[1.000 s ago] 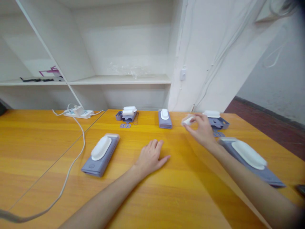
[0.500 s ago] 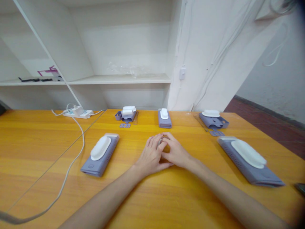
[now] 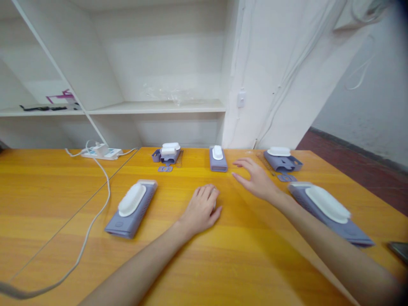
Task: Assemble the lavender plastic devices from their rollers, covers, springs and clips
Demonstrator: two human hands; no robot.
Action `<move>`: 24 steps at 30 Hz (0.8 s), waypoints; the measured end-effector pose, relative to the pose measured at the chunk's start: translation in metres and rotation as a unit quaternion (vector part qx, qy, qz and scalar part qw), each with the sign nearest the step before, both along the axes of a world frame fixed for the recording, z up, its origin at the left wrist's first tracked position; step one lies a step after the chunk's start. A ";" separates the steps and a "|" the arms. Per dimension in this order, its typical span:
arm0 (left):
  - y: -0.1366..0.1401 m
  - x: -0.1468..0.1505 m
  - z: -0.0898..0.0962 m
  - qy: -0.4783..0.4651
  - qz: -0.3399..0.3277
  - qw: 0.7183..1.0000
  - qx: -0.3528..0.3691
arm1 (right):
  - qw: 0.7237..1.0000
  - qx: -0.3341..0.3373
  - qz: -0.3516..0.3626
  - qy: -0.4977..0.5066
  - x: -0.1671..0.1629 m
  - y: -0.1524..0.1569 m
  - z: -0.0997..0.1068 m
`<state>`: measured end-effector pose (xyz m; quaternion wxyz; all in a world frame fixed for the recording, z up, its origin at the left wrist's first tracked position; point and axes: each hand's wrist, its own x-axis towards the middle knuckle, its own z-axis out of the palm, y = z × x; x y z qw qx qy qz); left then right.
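My left hand (image 3: pixel 200 208) rests on the wooden table with its fingers curled inward and the thumb out to the side; whatever lies under the fingers is hidden. Raised above the table, my right hand (image 3: pixel 256 180) has its fingers apart and holds nothing. Just beyond its fingertips stands a small purple-grey case (image 3: pixel 218 165) with a white oval piece (image 3: pixel 217 152) on top. To the left lies a longer purple-grey case (image 3: pixel 123 225) bearing a white oval piece (image 3: pixel 131 199). A similar case (image 3: pixel 353 231) lies to the right, under another white oval piece (image 3: pixel 328 204).
Opened purple-grey parts (image 3: pixel 170 159) sit at the back left, more opened parts (image 3: pixel 282 162) at the back right with a flat plate (image 3: pixel 287 177). A power strip (image 3: pixel 103 152) trails a white cable (image 3: pixel 108 187) along the left. White shelves (image 3: pixel 159 106) rise behind.
My right hand has parted from my left and moved forward and right, its fingers spreading. The left hand stays near the same spot, curled. The view has shifted slightly.
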<state>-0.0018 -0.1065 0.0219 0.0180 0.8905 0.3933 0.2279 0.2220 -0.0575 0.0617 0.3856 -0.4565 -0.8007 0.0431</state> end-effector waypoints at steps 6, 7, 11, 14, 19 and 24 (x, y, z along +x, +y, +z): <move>0.001 -0.001 -0.003 -0.003 0.024 1.000 -0.002 | 0.975 0.054 -0.208 -0.051 0.059 0.047 0.004; 0.001 -0.001 -0.003 -0.004 0.027 1.000 -0.003 | 0.968 0.047 -0.238 -0.066 0.068 0.054 0.003; 0.001 -0.001 -0.004 -0.007 0.027 1.000 -0.007 | 0.933 -0.010 -0.340 -0.115 0.100 0.078 0.000; 0.001 -0.002 -0.003 -0.008 0.027 1.000 -0.008 | 0.912 -0.041 -0.382 -0.146 0.119 0.089 0.000; 0.002 -0.002 -0.003 -0.006 0.031 0.999 -0.012 | 0.888 -0.097 -0.413 -0.175 0.149 0.106 -0.005; 0.003 -0.002 -0.004 -0.007 0.028 1.000 -0.009 | 0.868 -0.164 -0.411 -0.224 0.174 0.120 -0.020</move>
